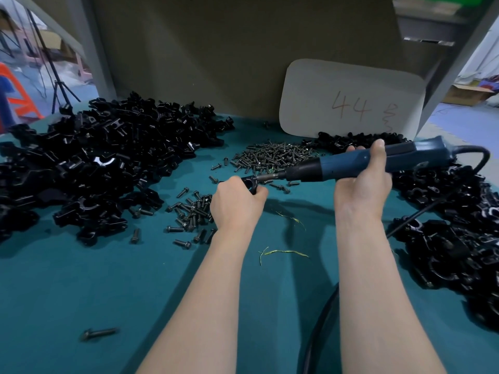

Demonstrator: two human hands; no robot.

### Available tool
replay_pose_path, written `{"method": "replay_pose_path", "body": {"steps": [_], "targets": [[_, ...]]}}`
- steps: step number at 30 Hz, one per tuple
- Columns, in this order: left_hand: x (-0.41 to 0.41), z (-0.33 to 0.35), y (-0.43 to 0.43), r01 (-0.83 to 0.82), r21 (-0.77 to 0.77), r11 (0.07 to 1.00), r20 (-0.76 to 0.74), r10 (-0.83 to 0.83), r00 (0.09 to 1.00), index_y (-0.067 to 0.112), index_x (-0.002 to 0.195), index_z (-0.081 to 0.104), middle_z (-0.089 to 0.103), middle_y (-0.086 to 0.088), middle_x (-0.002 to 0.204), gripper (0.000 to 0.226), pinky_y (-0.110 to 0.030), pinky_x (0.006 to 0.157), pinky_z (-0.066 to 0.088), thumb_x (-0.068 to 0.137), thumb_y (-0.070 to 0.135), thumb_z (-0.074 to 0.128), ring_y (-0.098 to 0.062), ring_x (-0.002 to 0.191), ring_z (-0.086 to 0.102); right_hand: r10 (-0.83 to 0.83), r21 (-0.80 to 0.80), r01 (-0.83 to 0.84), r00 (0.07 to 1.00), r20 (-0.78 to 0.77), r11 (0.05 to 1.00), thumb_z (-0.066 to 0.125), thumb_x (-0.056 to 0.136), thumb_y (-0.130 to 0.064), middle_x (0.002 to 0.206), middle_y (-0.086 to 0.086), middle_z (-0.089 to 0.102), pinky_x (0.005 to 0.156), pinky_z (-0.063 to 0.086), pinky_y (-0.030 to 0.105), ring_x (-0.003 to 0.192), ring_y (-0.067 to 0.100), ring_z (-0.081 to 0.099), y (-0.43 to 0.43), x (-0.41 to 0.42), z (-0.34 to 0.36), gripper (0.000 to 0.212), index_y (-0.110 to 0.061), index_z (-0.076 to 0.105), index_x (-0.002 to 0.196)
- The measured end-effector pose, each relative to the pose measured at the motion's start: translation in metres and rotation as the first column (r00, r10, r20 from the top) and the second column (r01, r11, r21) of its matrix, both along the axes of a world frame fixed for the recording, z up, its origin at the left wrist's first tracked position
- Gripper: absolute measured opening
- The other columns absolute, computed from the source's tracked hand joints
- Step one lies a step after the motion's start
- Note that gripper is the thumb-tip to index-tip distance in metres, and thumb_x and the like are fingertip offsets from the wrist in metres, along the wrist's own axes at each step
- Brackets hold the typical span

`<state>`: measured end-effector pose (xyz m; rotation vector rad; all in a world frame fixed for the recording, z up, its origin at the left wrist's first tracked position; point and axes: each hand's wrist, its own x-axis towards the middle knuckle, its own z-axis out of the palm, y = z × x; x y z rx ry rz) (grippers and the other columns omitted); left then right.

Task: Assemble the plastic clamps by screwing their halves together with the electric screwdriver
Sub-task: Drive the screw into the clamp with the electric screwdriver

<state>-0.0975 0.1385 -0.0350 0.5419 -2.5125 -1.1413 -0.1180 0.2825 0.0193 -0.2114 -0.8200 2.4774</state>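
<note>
Her left hand [237, 203] grips a plastic clamp [249, 183] steady so the right hand's [363, 179] fingers, wrapped round the electric screwdriver [348, 164], can drive its bit in.

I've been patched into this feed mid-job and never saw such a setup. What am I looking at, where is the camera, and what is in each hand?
No machine here: a person works with two bare hands, and the one picture comes from a camera on their head, looking forward and down. The left hand grips a small black plastic clamp. The right hand grips a blue corded electric screwdriver, its tip at the clamp. On the teal table cover lie a heap of black plastic clamp parts on the left, another heap on the right, and dark metal screws between them. A white card marked 44 leans at the back.
</note>
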Motion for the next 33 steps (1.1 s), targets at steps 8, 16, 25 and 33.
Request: {"method": "replay_pose_path", "body": {"steps": [8, 16, 25, 33], "targets": [[0.001, 0.004, -0.004, 0.006, 0.071, 0.997, 0.097, -0.013, 0.995, 0.009, 0.077, 0.06, 0.071, -0.009, 0.072, 0.021, -0.026, 0.055, 0.048, 0.082, 0.03, 0.06, -0.023, 0.07, 0.069, 0.076, 0.047, -0.074, 0.996, -0.049, 0.996, 0.056, 0.096, -0.018, 0.094, 0.004, 0.056, 0.079, 0.053, 0.024, 0.09, 0.018, 0.062, -0.001, 0.002, -0.001, 0.016, -0.014, 0.048, 0.109], [0.003, 0.012, -0.013, 0.076, -0.036, 0.996, 0.274, -0.063, 0.96, 0.013, 0.067, 0.057, 0.065, 0.002, 0.052, 0.035, -0.019, 0.044, 0.033, 0.084, 0.044, 0.056, -0.007, 0.044, 0.054, 0.186, 0.112, -0.171, 0.971, -0.147, 0.979, 0.058, 0.094, -0.021, 0.091, 0.002, 0.054, 0.087, 0.051, 0.03, 0.085, 0.018, 0.06, 0.0, 0.008, 0.002, 0.037, -0.015, 0.041, 0.127], [0.003, 0.014, -0.013, 0.102, -0.033, 0.994, 0.323, -0.086, 0.942, 0.013, 0.07, 0.058, 0.065, 0.003, 0.055, 0.034, -0.02, 0.046, 0.035, 0.084, 0.043, 0.056, -0.01, 0.047, 0.054, 0.153, 0.01, -0.153, 0.976, -0.157, 0.988, 0.049, 0.095, -0.047, 0.106, 0.007, 0.053, 0.09, 0.053, 0.033, 0.096, 0.022, 0.058, 0.003, 0.007, 0.001, 0.058, -0.017, 0.036, 0.143], [0.003, 0.013, -0.012, 0.105, -0.062, 0.993, 0.316, -0.08, 0.946, 0.015, 0.071, 0.056, 0.067, 0.003, 0.056, 0.032, -0.021, 0.046, 0.033, 0.084, 0.044, 0.056, -0.009, 0.046, 0.053, 0.148, 0.005, -0.148, 0.987, -0.063, 0.989, 0.061, 0.091, -0.038, 0.112, 0.007, 0.067, 0.092, 0.052, 0.037, 0.107, 0.021, 0.065, 0.011, 0.004, -0.003, 0.051, -0.02, 0.044, 0.137]]}}
